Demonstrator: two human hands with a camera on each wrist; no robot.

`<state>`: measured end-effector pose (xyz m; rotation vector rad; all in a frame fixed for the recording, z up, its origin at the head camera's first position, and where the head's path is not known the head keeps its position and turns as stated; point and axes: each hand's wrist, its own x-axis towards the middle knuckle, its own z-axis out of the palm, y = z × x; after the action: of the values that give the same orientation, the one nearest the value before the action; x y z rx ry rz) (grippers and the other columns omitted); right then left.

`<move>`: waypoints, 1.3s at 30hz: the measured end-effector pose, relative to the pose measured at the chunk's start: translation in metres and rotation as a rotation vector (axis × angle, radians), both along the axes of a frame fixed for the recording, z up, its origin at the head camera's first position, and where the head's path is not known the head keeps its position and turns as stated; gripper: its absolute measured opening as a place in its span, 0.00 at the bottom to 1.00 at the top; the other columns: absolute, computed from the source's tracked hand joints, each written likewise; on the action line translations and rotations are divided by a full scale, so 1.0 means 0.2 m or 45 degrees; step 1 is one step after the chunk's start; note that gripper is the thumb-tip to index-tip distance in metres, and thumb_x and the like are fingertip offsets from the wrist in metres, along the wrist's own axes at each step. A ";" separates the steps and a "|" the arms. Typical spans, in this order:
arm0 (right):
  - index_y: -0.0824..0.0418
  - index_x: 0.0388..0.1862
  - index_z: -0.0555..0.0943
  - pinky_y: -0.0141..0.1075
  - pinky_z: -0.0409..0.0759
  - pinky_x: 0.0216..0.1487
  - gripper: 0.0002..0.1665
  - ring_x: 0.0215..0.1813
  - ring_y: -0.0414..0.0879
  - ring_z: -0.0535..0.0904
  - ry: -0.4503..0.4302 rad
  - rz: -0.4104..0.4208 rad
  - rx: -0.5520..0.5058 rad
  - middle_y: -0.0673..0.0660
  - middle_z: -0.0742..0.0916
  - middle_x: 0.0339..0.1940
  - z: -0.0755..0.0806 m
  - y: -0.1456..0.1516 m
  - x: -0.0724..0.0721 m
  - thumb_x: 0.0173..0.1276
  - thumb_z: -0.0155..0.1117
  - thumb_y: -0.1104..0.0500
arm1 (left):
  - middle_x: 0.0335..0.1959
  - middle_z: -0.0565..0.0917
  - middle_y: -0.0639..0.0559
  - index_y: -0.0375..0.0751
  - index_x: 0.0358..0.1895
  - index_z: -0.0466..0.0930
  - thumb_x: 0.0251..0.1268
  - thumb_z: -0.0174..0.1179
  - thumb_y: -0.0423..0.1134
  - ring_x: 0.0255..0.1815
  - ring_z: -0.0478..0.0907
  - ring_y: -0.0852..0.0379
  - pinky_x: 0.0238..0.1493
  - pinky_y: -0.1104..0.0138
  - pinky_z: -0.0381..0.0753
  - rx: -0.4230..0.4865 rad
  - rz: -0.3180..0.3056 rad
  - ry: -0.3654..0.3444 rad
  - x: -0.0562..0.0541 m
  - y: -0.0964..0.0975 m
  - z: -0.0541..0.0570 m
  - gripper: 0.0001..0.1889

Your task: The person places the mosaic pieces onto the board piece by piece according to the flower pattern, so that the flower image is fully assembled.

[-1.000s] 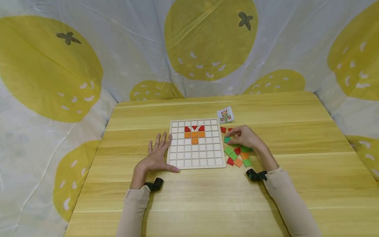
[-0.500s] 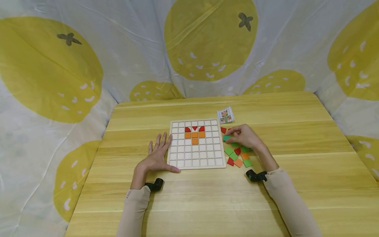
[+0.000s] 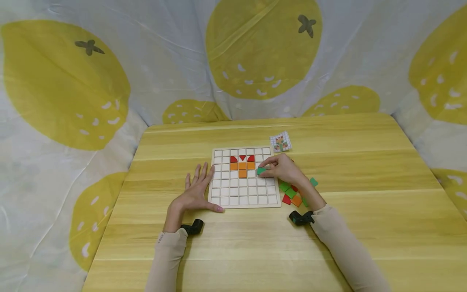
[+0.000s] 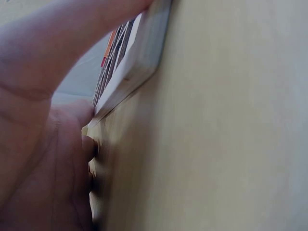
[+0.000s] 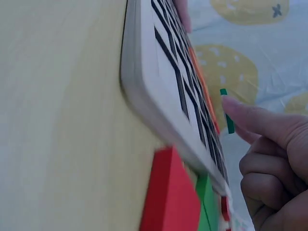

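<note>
A wooden grid board (image 3: pixel 233 198) lies flat on the table, with red and orange tiles set in its upper middle squares. In the head view my right hand (image 3: pixel 286 169) pinches a dark green tile (image 3: pixel 261 170) above the board's right part. The right wrist view shows that green tile (image 5: pixel 227 111) edge-on between thumb and finger, held clear of the board. My left hand (image 3: pixel 195 194) spreads its straight fingers at the board's left side, thumb by the lower left corner. In the left wrist view the thumb (image 4: pixel 72 29) touches the board's edge (image 4: pixel 139 62).
Loose green, red and orange tiles (image 3: pixel 290 193) lie right of the board, partly hidden by my right hand and forearm. One green tile (image 3: pixel 314 182) shows beyond the wrist. A small printed pattern card (image 3: pixel 280 142) lies behind the board's right corner.
My right hand has carried the dark green tile leftward from the loose pieces to over the board. The left hand keeps its place; the head view has shifted slightly.
</note>
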<state>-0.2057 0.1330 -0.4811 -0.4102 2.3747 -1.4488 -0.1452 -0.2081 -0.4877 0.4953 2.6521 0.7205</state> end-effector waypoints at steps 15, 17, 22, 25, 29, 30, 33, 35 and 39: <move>0.60 0.43 0.91 0.34 0.61 0.28 0.12 0.19 0.43 0.57 -0.016 -0.037 0.056 0.48 0.64 0.12 -0.03 -0.13 -0.01 0.60 0.81 0.61 | 0.86 0.25 0.44 0.47 0.86 0.30 0.40 0.82 0.64 0.86 0.17 0.39 0.78 0.34 0.16 -0.014 0.005 -0.012 0.00 0.00 0.01 0.78; 0.60 0.43 0.91 0.33 0.60 0.28 0.12 0.20 0.43 0.56 -0.026 -0.051 0.040 0.48 0.64 0.13 -0.03 -0.12 0.00 0.60 0.81 0.61 | 0.86 0.25 0.44 0.47 0.86 0.30 0.40 0.82 0.64 0.86 0.17 0.39 0.78 0.34 0.16 -0.007 0.008 -0.013 0.00 0.00 0.01 0.78; 0.61 0.43 0.92 0.33 0.59 0.27 0.11 0.20 0.43 0.57 -0.027 -0.056 0.020 0.47 0.65 0.12 -0.03 -0.12 0.00 0.61 0.80 0.61 | 0.86 0.25 0.43 0.47 0.86 0.30 0.40 0.82 0.64 0.86 0.17 0.38 0.78 0.33 0.16 0.004 0.009 -0.016 0.00 0.00 0.01 0.78; 0.60 0.43 0.92 0.32 0.59 0.27 0.11 0.20 0.43 0.58 -0.020 -0.059 0.022 0.48 0.66 0.12 -0.04 -0.13 -0.01 0.61 0.80 0.60 | 0.86 0.25 0.43 0.47 0.86 0.31 0.40 0.83 0.63 0.85 0.17 0.38 0.77 0.33 0.16 0.007 0.007 -0.019 0.00 0.01 0.01 0.78; 0.60 0.43 0.92 0.32 0.59 0.26 0.11 0.20 0.42 0.58 -0.017 -0.060 0.025 0.47 0.67 0.12 -0.04 -0.14 -0.02 0.61 0.80 0.59 | 0.86 0.25 0.43 0.46 0.86 0.30 0.40 0.83 0.63 0.85 0.16 0.38 0.77 0.34 0.16 0.011 0.006 -0.022 0.00 0.01 0.01 0.78; 0.60 0.43 0.92 0.32 0.58 0.26 0.11 0.20 0.42 0.57 -0.015 -0.057 0.026 0.47 0.67 0.12 -0.04 -0.14 -0.02 0.61 0.80 0.59 | 0.86 0.25 0.43 0.46 0.86 0.30 0.40 0.83 0.63 0.85 0.16 0.38 0.77 0.34 0.16 0.011 0.006 -0.022 0.00 0.01 0.01 0.78; 0.59 0.42 0.92 0.32 0.57 0.25 0.11 0.19 0.42 0.57 -0.026 -0.063 0.013 0.47 0.67 0.11 -0.04 -0.14 -0.02 0.61 0.80 0.58 | 0.86 0.24 0.43 0.46 0.86 0.30 0.40 0.83 0.63 0.85 0.16 0.38 0.78 0.34 0.16 0.005 0.005 -0.023 0.00 0.01 0.02 0.78; 0.59 0.42 0.93 0.31 0.57 0.25 0.11 0.19 0.42 0.57 -0.034 -0.066 0.004 0.47 0.67 0.11 -0.04 -0.15 -0.02 0.61 0.80 0.59 | 0.86 0.24 0.43 0.46 0.86 0.30 0.40 0.82 0.63 0.85 0.16 0.38 0.77 0.34 0.16 0.002 0.004 -0.024 0.00 0.01 0.01 0.78; 0.58 0.42 0.93 0.31 0.57 0.25 0.10 0.20 0.42 0.58 -0.049 -0.060 -0.007 0.47 0.69 0.12 -0.05 -0.15 -0.02 0.62 0.80 0.59 | 0.86 0.24 0.43 0.47 0.86 0.29 0.40 0.82 0.63 0.85 0.16 0.39 0.78 0.34 0.16 -0.003 0.002 -0.022 0.00 0.00 0.01 0.78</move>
<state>-0.2106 0.1035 -0.4907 -0.3269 2.3658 -1.4708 -0.1454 -0.2072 -0.4857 0.4846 2.6370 0.7188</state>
